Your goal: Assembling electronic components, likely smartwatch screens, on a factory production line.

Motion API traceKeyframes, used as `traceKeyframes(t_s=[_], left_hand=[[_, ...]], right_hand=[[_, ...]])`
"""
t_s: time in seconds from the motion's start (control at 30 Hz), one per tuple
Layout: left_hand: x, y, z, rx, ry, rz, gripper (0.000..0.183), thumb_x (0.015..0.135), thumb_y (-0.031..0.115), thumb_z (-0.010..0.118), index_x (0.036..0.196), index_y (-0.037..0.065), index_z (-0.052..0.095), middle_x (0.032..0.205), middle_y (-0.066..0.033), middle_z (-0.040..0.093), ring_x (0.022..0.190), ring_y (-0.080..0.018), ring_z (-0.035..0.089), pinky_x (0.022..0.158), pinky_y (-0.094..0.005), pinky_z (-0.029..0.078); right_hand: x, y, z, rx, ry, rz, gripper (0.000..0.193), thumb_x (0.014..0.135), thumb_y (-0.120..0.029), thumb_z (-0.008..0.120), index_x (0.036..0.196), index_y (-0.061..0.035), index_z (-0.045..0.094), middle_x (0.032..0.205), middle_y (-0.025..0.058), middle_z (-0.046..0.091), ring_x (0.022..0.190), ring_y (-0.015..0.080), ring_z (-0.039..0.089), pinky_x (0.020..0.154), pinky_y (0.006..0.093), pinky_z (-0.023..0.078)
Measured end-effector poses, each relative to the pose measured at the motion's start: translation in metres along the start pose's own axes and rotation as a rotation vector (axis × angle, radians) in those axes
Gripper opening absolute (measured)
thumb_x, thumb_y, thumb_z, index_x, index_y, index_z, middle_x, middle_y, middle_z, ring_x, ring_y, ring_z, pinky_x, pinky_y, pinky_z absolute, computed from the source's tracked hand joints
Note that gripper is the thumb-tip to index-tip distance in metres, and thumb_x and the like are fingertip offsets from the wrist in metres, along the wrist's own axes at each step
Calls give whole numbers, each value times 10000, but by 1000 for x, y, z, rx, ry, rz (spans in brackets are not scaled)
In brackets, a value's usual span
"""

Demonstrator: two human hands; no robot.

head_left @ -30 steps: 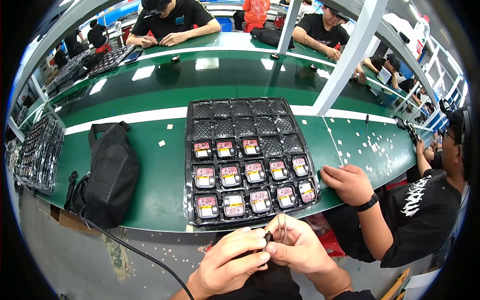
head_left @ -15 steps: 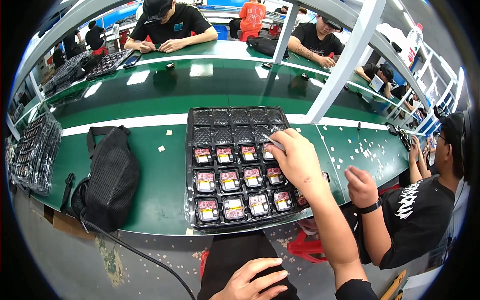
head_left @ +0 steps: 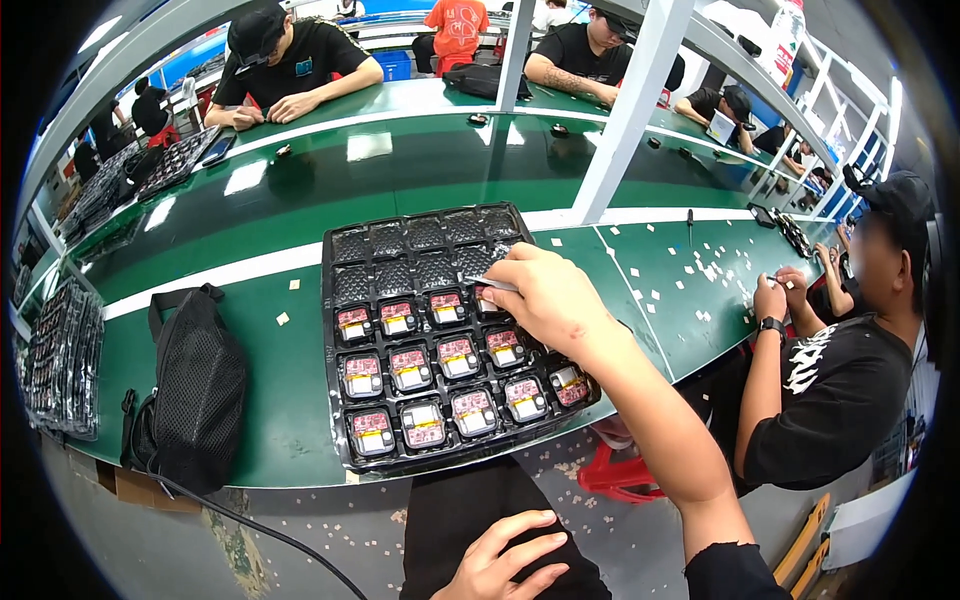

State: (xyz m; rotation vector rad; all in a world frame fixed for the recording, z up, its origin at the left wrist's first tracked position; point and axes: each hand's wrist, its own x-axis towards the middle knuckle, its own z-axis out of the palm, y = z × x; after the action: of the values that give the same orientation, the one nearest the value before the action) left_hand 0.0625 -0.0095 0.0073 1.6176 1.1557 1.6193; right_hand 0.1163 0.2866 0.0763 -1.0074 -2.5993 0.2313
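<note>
My right hand is closed around metal tweezers, reaching over a black plastic tray on the green bench. Its fingers are at the right end of the third row of pockets, partly hiding the device there. Small square devices, such as this one, fill the front rows, each with a red circuit board, a silver-white block and a yellow strip. The two back rows of pockets hold no devices. On my dark-clothed lap lies my left hand, fingers spread, holding nothing.
Left of the tray lies a black mesh bag, with a cable hanging below; stacked trays stand beyond it. A white post rises behind the tray. A co-worker sits at right near scattered pale squares. Others work across the bench.
The whole view has shifted, carrying the tray leftward in the picture. My right hand stays at the same pocket with the tweezers; my left hand still rests. The co-worker at right has brought both hands together.
</note>
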Motion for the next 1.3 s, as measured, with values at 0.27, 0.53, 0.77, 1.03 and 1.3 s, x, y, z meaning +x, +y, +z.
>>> traceKeyframes(t_s=[0.27, 0.53, 0.77, 1.03, 1.3], left_hand=[[1, -2, 5, 0, -16, -48, 418, 815, 53, 834, 1206, 9, 693, 1277, -212, 641, 1159, -366, 655, 986, -429, 545], [3, -8, 9, -9, -29, -94, 411, 823, 32, 820, 1211, 0, 690, 1283, -214, 638, 1163, -364, 654, 990, -423, 542], [7, -11, 14, -20, -59, -82, 396, 820, -8, 810, 1199, -9, 695, 1315, -215, 608, 1137, -337, 674, 972, -396, 557], [3, -12, 8, 7, -36, -102, 359, 824, -8, 808, 1168, -13, 706, 1319, -215, 604, 1114, -328, 693, 957, -393, 565], [5, -14, -1, 8, -24, -89, 340, 832, 5, 806, 1157, -15, 709, 1297, -218, 620, 1102, -327, 697, 952, -394, 569]], right_hand=[[10, 7, -8, 87, -109, -84, 270, 969, -319, 673, 1114, -104, 748, 1091, 108, 666, 1007, 351, 693, 899, 466, 556], [-2, 4, -4, 124, -72, -83, 266, 979, -333, 663, 1076, -100, 743, 1072, 105, 660, 973, 344, 701, 864, 475, 565], [-11, 3, 8, 38, 18, -64, 261, 988, -354, 654, 1010, -98, 696, 1056, 111, 629, 813, 351, 717, 758, 469, 587], [-30, 11, -29, 286, 341, 86, 220, 945, -245, 725, 1027, -43, 750, 1008, 122, 664, 869, 332, 686, 792, 403, 545], [-119, 61, -5, 35, 240, 551, 365, 886, -284, 787, 1147, -33, 733, 1108, 137, 674, 962, 349, 697, 849, 427, 550]])
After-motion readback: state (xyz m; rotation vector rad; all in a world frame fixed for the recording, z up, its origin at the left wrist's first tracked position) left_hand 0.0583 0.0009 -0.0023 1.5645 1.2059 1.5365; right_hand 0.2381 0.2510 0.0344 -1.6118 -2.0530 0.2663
